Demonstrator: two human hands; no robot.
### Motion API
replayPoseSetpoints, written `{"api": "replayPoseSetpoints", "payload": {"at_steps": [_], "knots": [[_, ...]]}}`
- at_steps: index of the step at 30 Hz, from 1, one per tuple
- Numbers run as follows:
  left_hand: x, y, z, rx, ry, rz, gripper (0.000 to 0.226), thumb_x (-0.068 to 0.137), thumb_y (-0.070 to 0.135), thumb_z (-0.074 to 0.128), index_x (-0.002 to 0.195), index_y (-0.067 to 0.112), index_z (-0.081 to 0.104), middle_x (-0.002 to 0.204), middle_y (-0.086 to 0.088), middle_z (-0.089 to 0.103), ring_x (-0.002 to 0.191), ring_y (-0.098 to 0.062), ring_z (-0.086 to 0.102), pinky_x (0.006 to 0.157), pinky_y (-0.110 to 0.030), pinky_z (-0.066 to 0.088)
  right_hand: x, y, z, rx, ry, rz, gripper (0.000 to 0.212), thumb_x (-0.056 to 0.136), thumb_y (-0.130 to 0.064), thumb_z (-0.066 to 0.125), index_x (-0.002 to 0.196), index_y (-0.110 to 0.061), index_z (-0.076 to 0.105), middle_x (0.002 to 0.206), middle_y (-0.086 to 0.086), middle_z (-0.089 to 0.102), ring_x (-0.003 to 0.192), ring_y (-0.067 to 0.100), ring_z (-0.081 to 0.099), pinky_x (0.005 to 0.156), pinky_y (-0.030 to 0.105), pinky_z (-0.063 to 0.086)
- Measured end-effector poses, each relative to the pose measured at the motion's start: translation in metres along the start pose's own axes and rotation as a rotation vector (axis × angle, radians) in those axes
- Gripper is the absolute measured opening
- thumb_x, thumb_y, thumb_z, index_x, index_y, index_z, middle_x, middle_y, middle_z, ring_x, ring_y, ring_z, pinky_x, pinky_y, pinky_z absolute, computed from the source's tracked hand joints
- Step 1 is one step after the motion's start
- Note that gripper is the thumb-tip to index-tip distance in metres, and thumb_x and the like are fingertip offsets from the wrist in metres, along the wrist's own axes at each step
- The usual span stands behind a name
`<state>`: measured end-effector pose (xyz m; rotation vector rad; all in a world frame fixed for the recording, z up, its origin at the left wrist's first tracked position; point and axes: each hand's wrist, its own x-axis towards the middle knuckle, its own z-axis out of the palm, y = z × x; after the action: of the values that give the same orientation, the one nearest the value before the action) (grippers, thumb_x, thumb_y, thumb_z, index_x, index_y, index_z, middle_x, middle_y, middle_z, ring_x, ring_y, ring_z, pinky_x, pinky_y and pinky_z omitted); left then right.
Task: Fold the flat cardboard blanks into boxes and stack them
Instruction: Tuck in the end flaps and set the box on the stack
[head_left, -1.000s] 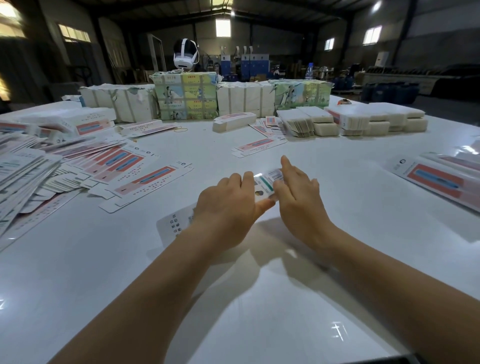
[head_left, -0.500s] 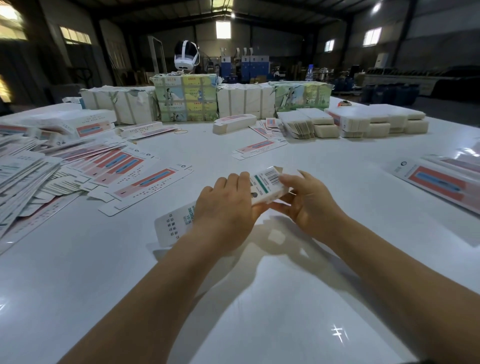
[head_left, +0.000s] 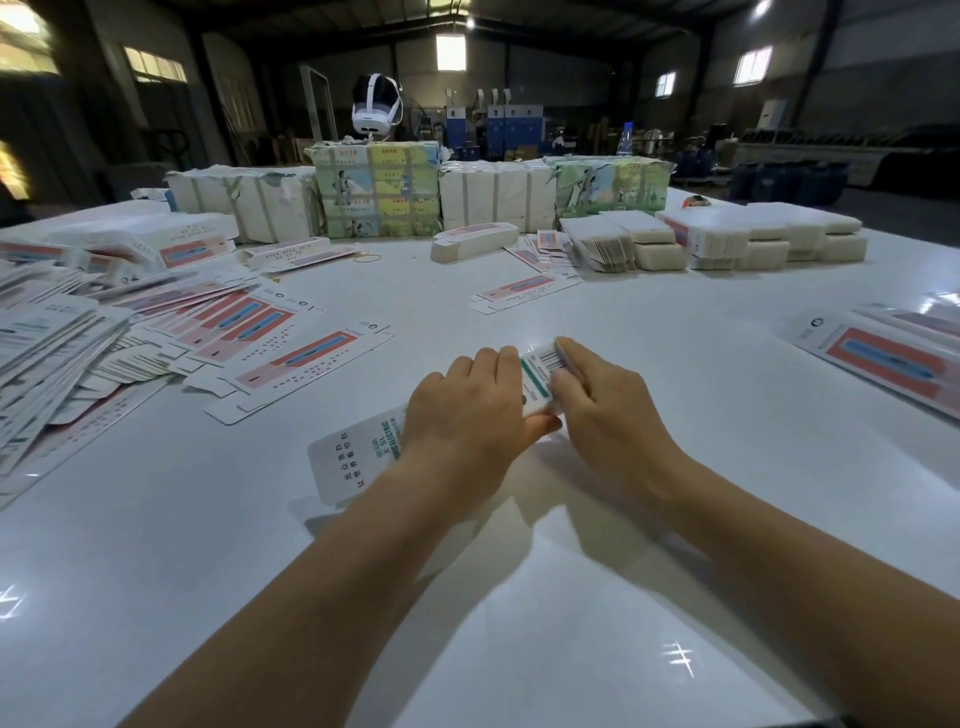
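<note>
Both forearms extended toward 12 o'clock, converging, left hand (head_left: 470, 418) palm down, fingers curled in a grip, right hand (head_left: 605, 410) fingers curled, pinching, hands touching

Dim hall, bright windows behind, glare on the glossy table (head_left: 675, 649), edges warped.

The table (head_left: 675, 415) is shiny white. The box (head_left: 358, 457) in the middle of it is white with black letters, green print and a black-and-white barcode with a green stripe. Left of the box, the flat blanks (head_left: 301, 358) are white with a pink patch and a blue stripe inside. Right of the box, more blanks (head_left: 883, 358) show red-pink with blue. Far behind the box, the wrapped bundles (head_left: 379, 192) have green, yellow and blue pictures. Next to them, other bundles (head_left: 493, 195) are plain white. A headset (head_left: 375, 111) behind is white and black.
</note>
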<state>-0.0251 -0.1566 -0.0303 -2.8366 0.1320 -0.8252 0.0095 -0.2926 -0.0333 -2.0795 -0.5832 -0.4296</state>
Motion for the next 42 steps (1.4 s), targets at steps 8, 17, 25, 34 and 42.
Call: {"api": "replayPoseSetpoints", "payload": {"at_steps": [8,17,25,34,42], "knots": [[0.003,-0.005,0.007,-0.001,0.013,-0.018,0.074,0.091,0.062,0.029,0.143,0.010,0.022,0.126,-0.004,0.046,0.110,-0.022,0.047,0.078,-0.034,0.037,0.015,-0.002,-0.012,1.033,-0.076,0.597,0.015,0.092,-0.011,0.056,0.092,-0.002,0.069,0.083,0.014,0.074,0.074,0.023,0.072,0.060,0.029,0.059],[0.001,-0.008,0.009,0.014,0.037,0.043,0.072,0.092,0.061,0.028,0.143,0.010,0.024,0.127,-0.004,0.047,0.109,-0.022,0.048,0.078,-0.033,0.037,0.012,-0.003,-0.012,0.834,-0.067,0.442,0.050,0.092,0.003,0.050,0.055,-0.018,0.075,0.071,0.007,0.074,0.070,0.021,0.073,0.058,0.025,0.057],[-0.001,-0.009,0.004,-0.002,0.125,0.074,0.070,0.084,0.054,0.051,0.129,-0.001,0.049,0.106,-0.014,0.062,0.088,-0.031,0.059,0.069,-0.038,0.046,0.012,-0.004,-0.015,1.003,-0.052,0.613,0.028,0.092,0.002,0.045,0.079,-0.005,0.069,0.076,0.014,0.074,0.068,0.025,0.072,0.055,0.028,0.057],[0.001,-0.003,0.002,0.210,0.264,0.123,0.073,0.071,0.060,0.068,0.115,0.001,0.062,0.088,-0.007,0.065,0.070,-0.023,0.060,0.058,-0.031,0.047,0.010,-0.003,-0.011,0.586,0.016,0.480,0.053,0.091,-0.003,0.043,0.058,-0.030,0.074,0.068,-0.002,0.073,0.082,0.024,0.069,0.075,0.033,0.060],[0.002,0.007,0.000,0.101,0.251,0.018,0.071,0.063,0.055,0.078,0.105,-0.001,0.066,0.077,-0.009,0.065,0.063,-0.025,0.061,0.051,-0.029,0.044,0.000,-0.008,-0.002,0.062,0.106,0.086,0.029,0.093,-0.002,0.037,0.087,-0.005,0.065,0.074,0.000,0.064,0.066,0.008,0.056,0.054,0.012,0.040]]}}
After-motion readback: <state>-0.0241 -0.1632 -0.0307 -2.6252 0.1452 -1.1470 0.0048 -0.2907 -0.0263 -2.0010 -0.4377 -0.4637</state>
